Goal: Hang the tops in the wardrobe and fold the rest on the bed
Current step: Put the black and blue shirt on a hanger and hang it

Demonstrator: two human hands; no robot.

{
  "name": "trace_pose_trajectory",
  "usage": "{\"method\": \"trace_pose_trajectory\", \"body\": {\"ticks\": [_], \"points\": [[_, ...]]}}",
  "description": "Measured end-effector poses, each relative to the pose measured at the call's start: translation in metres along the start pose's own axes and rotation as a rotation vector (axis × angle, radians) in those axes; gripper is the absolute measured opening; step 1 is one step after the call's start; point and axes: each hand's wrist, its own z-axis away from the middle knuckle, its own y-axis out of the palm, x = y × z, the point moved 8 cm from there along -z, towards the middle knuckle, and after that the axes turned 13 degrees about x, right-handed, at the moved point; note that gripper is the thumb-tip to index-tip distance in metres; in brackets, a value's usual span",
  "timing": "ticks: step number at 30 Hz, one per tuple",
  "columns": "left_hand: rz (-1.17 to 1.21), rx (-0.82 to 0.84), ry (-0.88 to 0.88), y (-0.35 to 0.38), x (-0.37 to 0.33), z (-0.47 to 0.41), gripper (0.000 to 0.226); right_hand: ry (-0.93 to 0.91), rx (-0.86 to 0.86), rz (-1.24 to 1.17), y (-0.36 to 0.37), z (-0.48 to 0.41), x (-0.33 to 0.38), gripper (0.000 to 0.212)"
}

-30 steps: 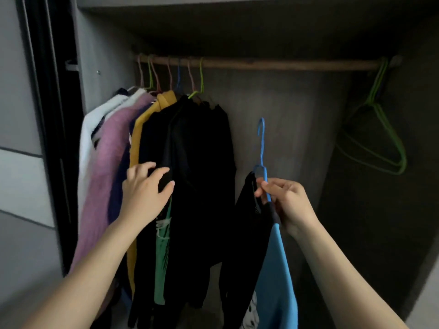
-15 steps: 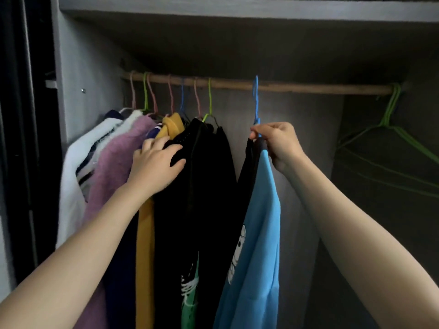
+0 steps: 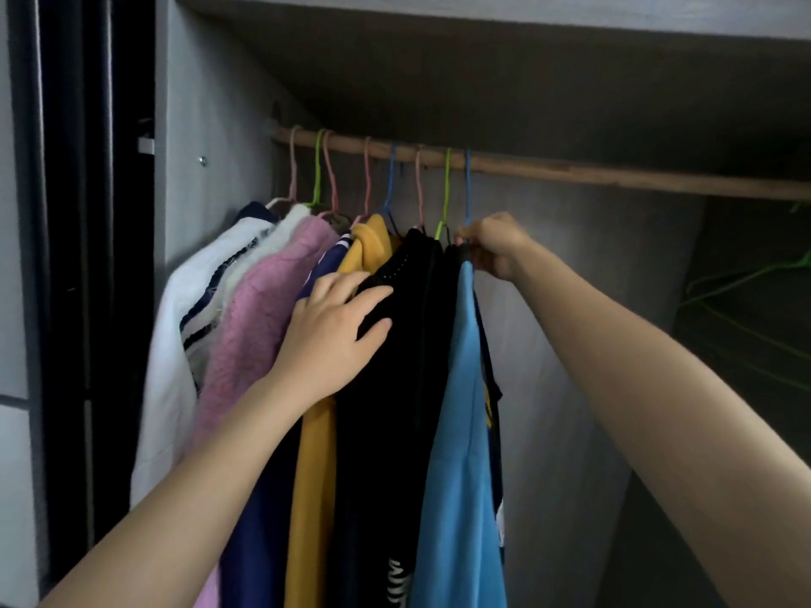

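Head view, wardrobe open. Step in hand, as I judged it: hanging a top.

The right hand (image 3: 493, 245) had its fingers (image 3: 471, 233) pinched on the neck of the blue hanger (image 3: 468, 186). The hook sat over the wooden rail (image 3: 614, 173), straight above those fingers. The blue top (image 3: 461, 432) hung directly below the pinch and touched the black top (image 3: 395, 388) on the side toward the left fingers.

The left hand (image 3: 338, 335) lay on the black top with its fingers (image 3: 373, 296) spread and nearly straight, pressing the row aside. The yellow top (image 3: 316, 476), pink jumper (image 3: 263, 322) and white top (image 3: 175, 344) hung beyond the left fingers. Empty green hangers (image 3: 746, 278) hung well apart, past the right fingers.

The hook looked seated. The next move would call for loosening the pinch without lifting the hook, then easing the left palm off so the row closes gently.

White block lettering (image 3: 399, 581) showed low on the black top, far below the left fingers, but it was cut off and unreadable. No brand could be made out.
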Motion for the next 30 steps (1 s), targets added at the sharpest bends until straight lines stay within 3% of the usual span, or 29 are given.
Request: {"method": "trace_pose_trajectory", "body": {"ticks": [10,16,19,22,25,30], "points": [[0.086,0.063,-0.053,0.006,-0.013,0.003,0.083,-0.012,-0.005,0.093,0.008,0.019,-0.023,0.028],[0.047,-0.144,0.025,-0.006,-0.048,0.014,0.06,-0.053,-0.039,0.223,-0.011,0.057,-0.049,0.017],[-0.096,-0.297,0.186,-0.008,-0.079,0.02,0.045,-0.076,-0.173,0.671,-0.038,0.076,-0.047,0.021],[-0.07,-0.323,0.346,0.007,-0.12,0.022,0.04,-0.08,-0.328,1.099,-0.076,0.105,-0.033,0.031],[-0.022,-0.243,0.425,0.035,-0.149,0.018,0.039,-0.048,-0.401,1.308,-0.119,0.13,-0.024,0.033],[0.09,-0.011,0.376,0.096,-0.162,0.005,0.044,0.2,-0.56,1.539,-0.208,0.185,-0.015,0.032]]}}
